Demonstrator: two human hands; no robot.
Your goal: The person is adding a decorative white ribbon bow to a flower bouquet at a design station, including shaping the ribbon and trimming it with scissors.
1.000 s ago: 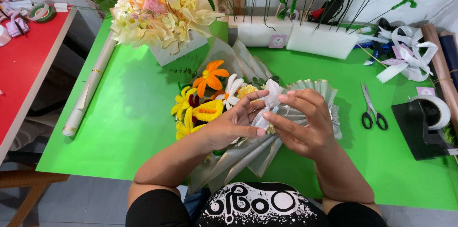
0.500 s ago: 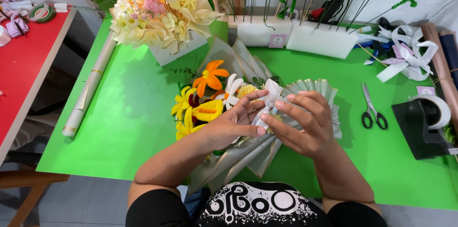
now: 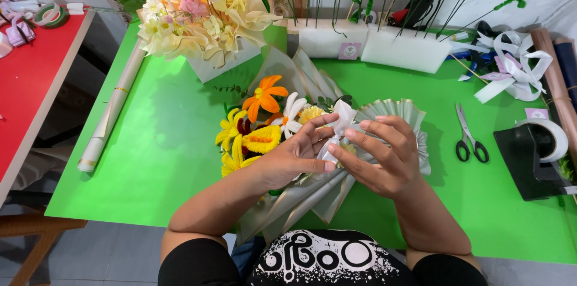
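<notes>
A bouquet [image 3: 264, 123] of orange, yellow and white artificial flowers lies on the green table [image 3: 156, 153], wrapped in pale pleated paper [image 3: 390, 111]. My left hand [image 3: 297, 153] and my right hand [image 3: 381, 153] meet over its middle, fingers pinching a white ribbon bow [image 3: 342, 119] against the wrap. Both hands touch the ribbon and the paper; the ribbon's lower part is hidden under my fingers.
Black-handled scissors [image 3: 467, 138] and a black tape dispenser [image 3: 538, 153] lie to the right. A basket of cream and yellow flowers [image 3: 201, 15], white foam blocks with stems [image 3: 372, 45], white ribbon bows [image 3: 511, 69] and a paper roll [image 3: 111, 111] surround the work. A red table [image 3: 30, 87] stands left.
My hands have shifted only slightly on the ribbon, fingers adjusting the bow at the bouquet's middle. The bouquet has stayed in place.
</notes>
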